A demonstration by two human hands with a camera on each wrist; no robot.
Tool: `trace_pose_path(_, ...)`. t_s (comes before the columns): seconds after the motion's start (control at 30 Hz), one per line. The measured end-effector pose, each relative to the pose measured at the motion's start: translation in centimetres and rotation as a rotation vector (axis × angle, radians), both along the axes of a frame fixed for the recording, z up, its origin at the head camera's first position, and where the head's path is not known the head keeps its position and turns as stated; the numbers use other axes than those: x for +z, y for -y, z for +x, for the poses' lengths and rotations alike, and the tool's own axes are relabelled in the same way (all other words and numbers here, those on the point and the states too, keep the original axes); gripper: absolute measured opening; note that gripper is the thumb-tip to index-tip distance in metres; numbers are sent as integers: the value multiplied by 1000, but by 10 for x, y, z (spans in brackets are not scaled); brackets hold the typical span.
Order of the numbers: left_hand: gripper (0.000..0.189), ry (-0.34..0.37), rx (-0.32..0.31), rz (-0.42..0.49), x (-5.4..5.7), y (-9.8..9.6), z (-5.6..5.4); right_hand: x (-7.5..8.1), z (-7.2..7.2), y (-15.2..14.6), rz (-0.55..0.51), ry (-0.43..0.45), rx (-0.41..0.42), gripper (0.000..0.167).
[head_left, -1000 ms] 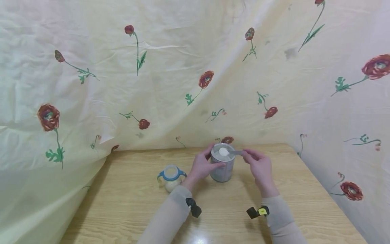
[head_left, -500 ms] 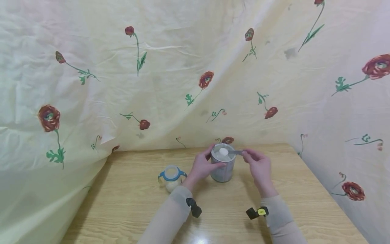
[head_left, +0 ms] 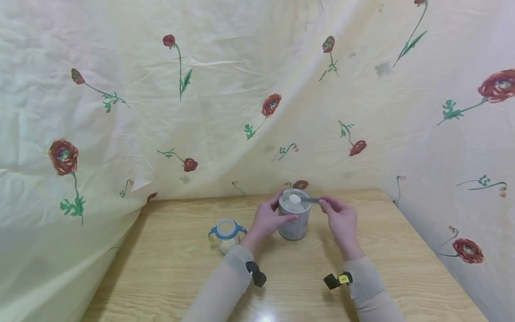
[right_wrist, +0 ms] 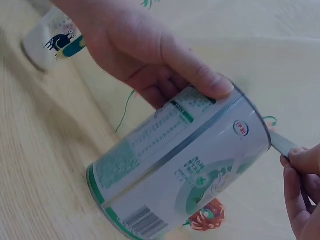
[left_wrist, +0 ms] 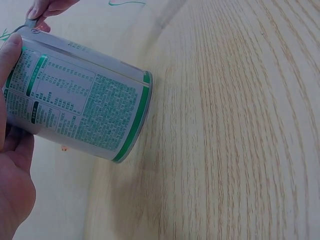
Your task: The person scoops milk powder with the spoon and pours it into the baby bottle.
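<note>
While wrist views show a lettered can [right_wrist: 175, 162], the head's adds — white powder [head_left: 294, 198].

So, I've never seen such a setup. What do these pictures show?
No robot here, just a person working bare-handed. The wide view comes from a head-worn camera, the two close-ups from small wrist cameras. On the wooden table are a printed tin and a blue-handled cup. The left grip holds the tin round its upper part; the right grip pinches the handle of a grey scoop, with something white in it, at the tin's open top.
</note>
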State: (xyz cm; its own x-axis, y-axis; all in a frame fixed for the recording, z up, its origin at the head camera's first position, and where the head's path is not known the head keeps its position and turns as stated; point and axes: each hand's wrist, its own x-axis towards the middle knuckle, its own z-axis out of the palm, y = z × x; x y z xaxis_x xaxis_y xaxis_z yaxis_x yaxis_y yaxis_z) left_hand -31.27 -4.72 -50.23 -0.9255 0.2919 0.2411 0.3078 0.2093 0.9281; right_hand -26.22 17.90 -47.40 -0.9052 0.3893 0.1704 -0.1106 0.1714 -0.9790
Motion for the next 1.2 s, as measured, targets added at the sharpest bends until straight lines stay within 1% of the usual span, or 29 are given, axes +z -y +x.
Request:
trace_pose_path(0.13,102,-2,2,1,0,0,0,-2,-1,0,26,2,-5,29)
trace_pose_path(0.23,102,4,3,0,1,0,0,-4,-1,-1,27,3,6,30)
trace_pose_path(0.4,102,16,6,-4,1,0,1,-4,-1,-5,-3,34,51,38)
trace_pose_path(0.57,101,31,9,-4,1,0,2,-1,0,-7,-44,63,82,45)
trace_pose_path(0.7,102,30,10,-6,1,0,2,0,0,-8,-99,67,104,46)
trace_pose_path(0.9,102,23,10,5,1,0,2,0,-2,-9,-228,83,159,38)
trace_pose_path(1.0,102,22,9,11,1,0,2,-1,-2,-9,-276,98,173,34)
trace_pose_path(1.2,101,24,4,24,0,0,1,0,-1,-9,-312,97,180,29)
